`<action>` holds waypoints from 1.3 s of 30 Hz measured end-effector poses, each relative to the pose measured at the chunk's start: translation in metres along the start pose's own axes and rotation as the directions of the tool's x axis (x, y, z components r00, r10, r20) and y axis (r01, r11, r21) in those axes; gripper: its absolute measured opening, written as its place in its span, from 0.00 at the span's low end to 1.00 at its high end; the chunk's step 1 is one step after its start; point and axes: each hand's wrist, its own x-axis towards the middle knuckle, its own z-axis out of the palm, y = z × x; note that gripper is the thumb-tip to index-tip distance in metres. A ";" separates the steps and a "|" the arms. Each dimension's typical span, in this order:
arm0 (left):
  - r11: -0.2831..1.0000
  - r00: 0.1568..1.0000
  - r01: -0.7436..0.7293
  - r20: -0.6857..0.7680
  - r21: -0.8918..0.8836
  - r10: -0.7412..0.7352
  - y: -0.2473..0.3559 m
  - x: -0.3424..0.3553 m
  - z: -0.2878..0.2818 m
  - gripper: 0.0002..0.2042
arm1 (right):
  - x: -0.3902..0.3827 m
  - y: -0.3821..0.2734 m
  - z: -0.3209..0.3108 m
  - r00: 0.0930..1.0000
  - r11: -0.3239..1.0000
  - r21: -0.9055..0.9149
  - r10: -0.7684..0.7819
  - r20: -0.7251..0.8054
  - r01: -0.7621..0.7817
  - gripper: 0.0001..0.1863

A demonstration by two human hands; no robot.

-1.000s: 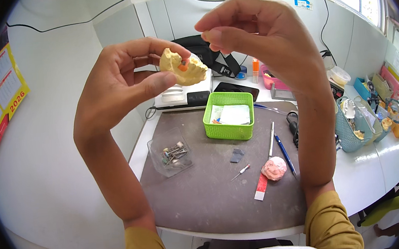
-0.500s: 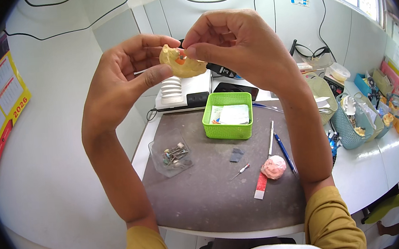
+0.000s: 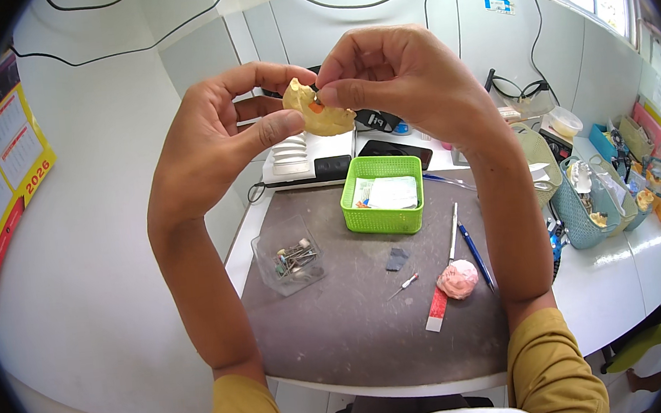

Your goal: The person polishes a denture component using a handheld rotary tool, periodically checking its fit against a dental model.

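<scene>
A yellow plaster dental cast point(image 3: 333, 123), curved like an arch, is up in the air above the far end of the bench. My left hand point(image 3: 208, 150) grips its left end between thumb and fingers. An orange patch shows in the cast's inner curve. My right hand point(image 3: 414, 81) pinches thumb and index finger together at the cast's upper edge. A small, dark, shiny bit shows at those fingertips, too small to name. Directly below sits a green basket point(image 3: 383, 223) holding white packets.
A clear box of rotary burs point(image 3: 294, 258) sits left on the grey mat point(image 3: 342, 339). A grey scrap point(image 3: 397, 259), small red-and-white tool point(image 3: 404, 285), pink lump point(image 3: 457, 279) and blue pen point(image 3: 476, 255) lie right. Baskets with dental casts point(image 3: 582, 212) line the right side.
Both hands and the cast have moved slightly right and down in the picture, and the cast looks turned a little. My right fingertips remain at its upper edge. The view has shifted slightly.
</scene>
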 end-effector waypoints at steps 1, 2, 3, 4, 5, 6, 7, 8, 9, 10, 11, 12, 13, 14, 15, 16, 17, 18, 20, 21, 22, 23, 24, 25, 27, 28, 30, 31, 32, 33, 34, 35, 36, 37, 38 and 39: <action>1.000 1.000 0.010 -0.004 0.008 -0.010 0.000 0.000 0.001 0.19 | 0.001 0.003 -0.001 1.000 1.000 0.011 0.000 0.010 0.000 0.09; 1.000 1.000 0.021 -0.008 0.015 -0.021 0.000 0.001 0.001 0.20 | 0.002 0.005 -0.002 1.000 1.000 0.023 -0.001 0.019 0.001 0.09; 0.999 0.999 0.032 -0.013 0.020 -0.032 -0.001 0.001 0.003 0.21 | 0.002 0.006 -0.003 1.000 1.000 0.018 0.009 0.018 -0.010 0.09; 0.999 0.999 0.037 -0.005 0.012 -0.037 -0.002 0.002 0.004 0.21 | 0.001 0.008 -0.004 1.000 1.000 0.014 0.020 0.017 -0.020 0.09; 0.999 0.999 0.042 0.002 0.005 -0.042 -0.003 0.003 0.005 0.21 | 0.001 0.009 -0.005 0.999 0.999 0.011 0.030 0.016 -0.030 0.09; 0.999 0.999 0.040 0.003 -0.002 -0.040 -0.001 0.002 0.004 0.21 | 0.001 0.007 -0.005 0.999 0.999 0.019 0.031 0.025 -0.031 0.09; 0.999 0.999 0.038 0.000 0.011 -0.038 0.000 0.001 0.002 0.21 | 0.002 0.004 -0.005 0.999 0.999 0.028 0.031 0.034 -0.032 0.09; 0.999 0.999 0.036 -0.004 0.025 -0.036 0.002 0.001 0.001 0.22 | 0.002 0.001 -0.004 0.999 0.999 0.037 0.031 0.043 -0.033 0.09; 0.999 0.999 0.041 -0.003 0.036 -0.041 0.000 0.002 0.001 0.22 | 0.001 0.001 -0.005 0.999 0.998 0.040 0.040 0.036 -0.042 0.08; 0.999 0.999 0.034 -0.004 0.035 -0.034 -0.001 0.002 0.001 0.22 | 0.001 0.000 -0.006 0.998 0.998 0.043 0.049 0.030 -0.050 0.08; 0.999 1.000 0.026 -0.004 0.035 -0.026 -0.002 0.002 0.001 0.22 | 0.000 -0.001 -0.006 0.998 0.997 0.045 0.057 0.024 -0.058 0.08; 0.999 1.000 0.019 -0.005 0.033 -0.019 -0.003 0.002 0.002 0.22 | 0.000 0.000 -0.006 0.998 0.997 0.050 0.054 0.029 -0.055 0.08; 0.999 1.000 0.016 -0.002 0.032 -0.016 -0.003 0.003 0.002 0.22 | 0.000 0.001 -0.007 0.998 0.997 0.054 0.051 0.034 -0.053 0.08; 0.999 1.000 0.013 0.000 0.030 -0.013 -0.004 0.003 0.002 0.22 | 0.000 0.001 -0.007 0.998 0.997 0.057 0.048 0.038 -0.050 0.08; 0.999 1.000 0.013 0.004 0.030 -0.014 -0.004 0.003 0.002 0.22 | 0.000 0.002 -0.007 0.999 0.998 0.054 0.038 0.033 -0.039 0.08; 0.999 1.000 0.015 0.004 0.029 -0.015 -0.004 0.003 0.002 0.23 | 0.000 0.003 -0.007 0.999 0.998 0.049 0.028 0.028 -0.029 0.08; 0.999 1.000 0.016 0.004 0.028 -0.016 -0.004 0.003 0.002 0.23 | 0.000 0.003 -0.007 1.000 0.999 0.045 0.017 0.024 -0.018 0.08; 0.999 1.000 0.018 0.003 0.028 -0.019 -0.004 0.004 0.002 0.23 | 0.001 0.004 -0.006 1.000 0.998 0.054 0.011 0.017 -0.012 0.08; 0.999 1.000 0.017 0.004 0.035 -0.017 -0.004 0.003 0.001 0.23 | 0.001 0.006 -0.005 1.000 0.997 0.072 -0.001 0.003 0.001 0.09; 0.999 1.000 0.017 0.004 0.035 -0.017 -0.005 0.003 0.001 0.23 | 0.001 0.007 -0.005 1.000 0.998 0.067 0.006 0.005 -0.006 0.09; 0.999 1.000 0.015 0.006 0.031 -0.015 -0.006 0.003 0.001 0.23 | 0.001 0.006 -0.005 1.000 0.998 0.061 0.013 0.007 -0.014 0.09; 1.000 1.000 0.012 0.008 0.028 -0.013 -0.007 0.003 0.001 0.23 | 0.001 0.006 -0.005 1.000 0.998 0.056 0.020 0.009 -0.021 0.09; 1.000 1.000 0.007 0.011 0.024 -0.007 -0.007 0.004 0.001 0.23 | 0.001 0.006 -0.006 1.000 0.999 0.053 0.011 0.010 -0.012 0.09; 1.000 1.000 0.006 0.013 0.015 -0.007 -0.007 0.004 0.002 0.23 | 0.001 0.006 -0.006 1.000 0.999 0.051 0.002 0.011 -0.003 0.09; 1.000 1.000 0.004 0.012 0.002 -0.004 -0.007 0.004 0.002 0.23 | 0.001 0.006 -0.006 1.000 0.999 0.047 -0.002 0.012 0.001 0.09; 1.000 1.000 0.010 0.012 -0.003 -0.010 -0.006 0.003 0.002 0.23 | 0.000 0.005 -0.006 1.000 0.999 0.046 0.003 0.012 -0.003 0.09; 1.000 1.000 0.020 0.014 -0.012 -0.020 -0.003 0.002 0.002 0.24 | 0.000 0.004 -0.005 1.000 0.998 0.056 0.006 0.011 -0.007 0.09; 1.000 1.000 0.018 0.011 -0.006 -0.018 -0.003 0.002 0.002 0.23 | 0.000 0.005 -0.005 1.000 0.998 0.067 0.005 0.011 -0.006 0.09; 1.000 1.000 0.016 0.008 0.001 -0.016 -0.004 0.002 0.001 0.23 | 0.000 0.005 -0.004 1.000 0.997 0.079 0.003 0.010 -0.004 0.09; 1.000 1.000 0.016 0.007 0.003 -0.016 -0.005 0.002 0.001 0.23 | 0.000 0.005 -0.005 1.000 0.998 0.070 0.004 0.010 -0.005 0.09; 1.000 1.000 0.017 0.004 0.010 -0.017 -0.005 0.003 0.001 0.23 | 0.000 0.005 -0.005 1.000 0.998 0.061 0.004 0.009 -0.005 0.09; 1.000 1.000 0.019 0.002 0.017 -0.019 -0.005 0.003 0.001 0.23 | 0.000 0.004 -0.005 1.000 0.999 0.053 0.004 0.009 -0.005 0.09; 0.999 1.000 0.023 0.000 0.022 -0.023 -0.006 0.003 0.001 0.23 | 0.000 0.005 -0.005 1.000 0.998 0.056 -0.006 0.009 0.006 0.09; 1.000 1.000 0.020 0.000 0.012 -0.020 -0.006 0.003 0.001 0.23 | 0.000 0.005 -0.004 1.000 0.998 0.060 -0.017 0.010 0.016 0.09; 1.000 1.000 0.018 0.000 0.003 -0.018 -0.005 0.003 0.002 0.23 | 0.000 0.005 -0.004 1.000 0.998 0.063 -0.028 0.010 0.027 0.08; 1.000 1.000 0.016 0.000 -0.007 -0.016 -0.004 0.003 0.002 0.23 | 0.000 0.006 -0.004 1.000 0.997 0.066 -0.029 0.011 0.028 0.08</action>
